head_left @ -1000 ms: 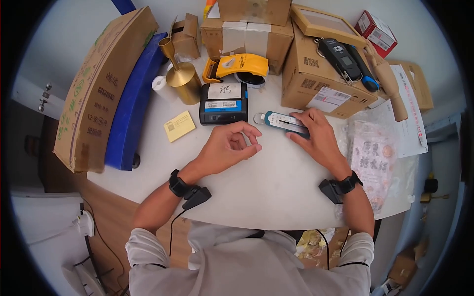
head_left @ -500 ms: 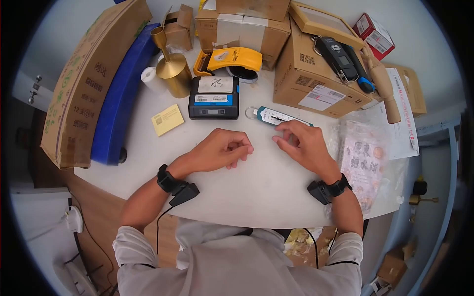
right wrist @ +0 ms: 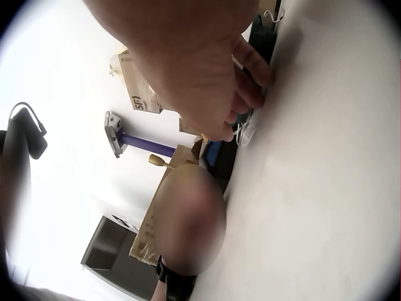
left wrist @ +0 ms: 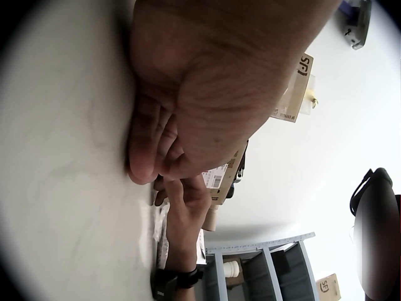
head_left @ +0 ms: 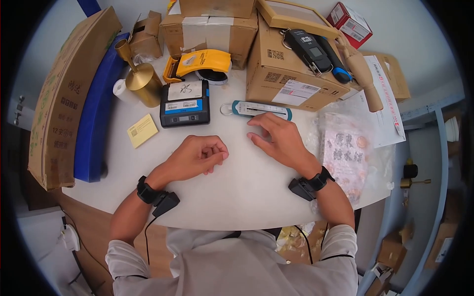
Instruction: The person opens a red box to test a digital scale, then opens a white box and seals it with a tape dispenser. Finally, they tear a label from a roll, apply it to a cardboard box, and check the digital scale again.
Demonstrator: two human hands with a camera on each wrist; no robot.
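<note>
A teal spring scale with a white face and a metal ring at its left end lies on the white table. My right hand is just in front of it, fingers loosely bent, with nothing held. In the right wrist view, a wire hook shows at the far end of the scale. My left hand rests on the table in front of the black label printer, its fingers loosely curled and holding nothing.
Behind the printer stand a yellow tape dispenser and a brass vase. Yellow sticky notes lie on the left, beside a blue panel. A cardboard box and a plastic-wrapped packet are on the right.
My right hand has let go of the spring scale and drawn back from it. The left hand's fingers have curled in a little, and the head view has shifted.
</note>
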